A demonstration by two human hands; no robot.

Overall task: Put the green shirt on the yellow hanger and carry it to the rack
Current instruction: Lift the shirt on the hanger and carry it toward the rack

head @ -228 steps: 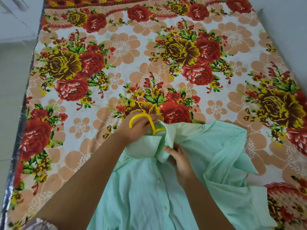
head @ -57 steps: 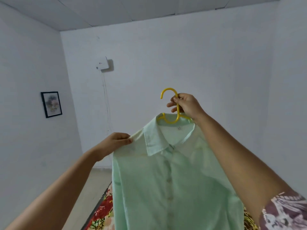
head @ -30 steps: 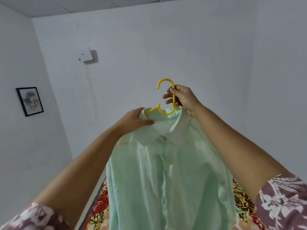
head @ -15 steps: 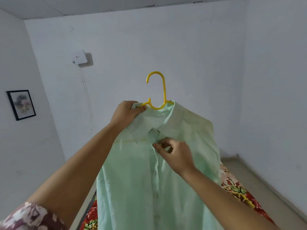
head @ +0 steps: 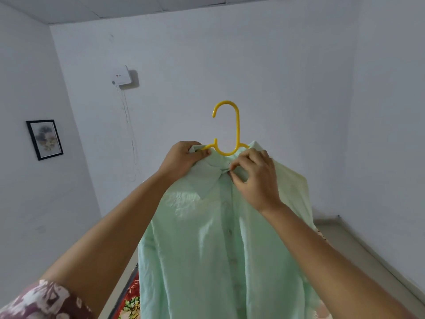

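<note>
Much of the green shirt (head: 207, 261) is hanging limp down lower centre, probably light and slippery. Higher, at frame centre, the left hand (head: 184, 158) is pinching its shoulder against an arm of the yellow hanger (head: 238, 130) while the right hand (head: 255, 180) is pinching the collar front. Above, the stiff hook is likely offering the surest hold.

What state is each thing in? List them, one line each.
Pale green button-up shirt: on the hanger, hanging free
Yellow plastic hanger: inside the shirt, hook upright, on nothing
Left hand: grips the shirt's shoulder over the hanger arm
Right hand: pinches the shirt at the neck
Black-framed picture: hanging on the wall
</note>
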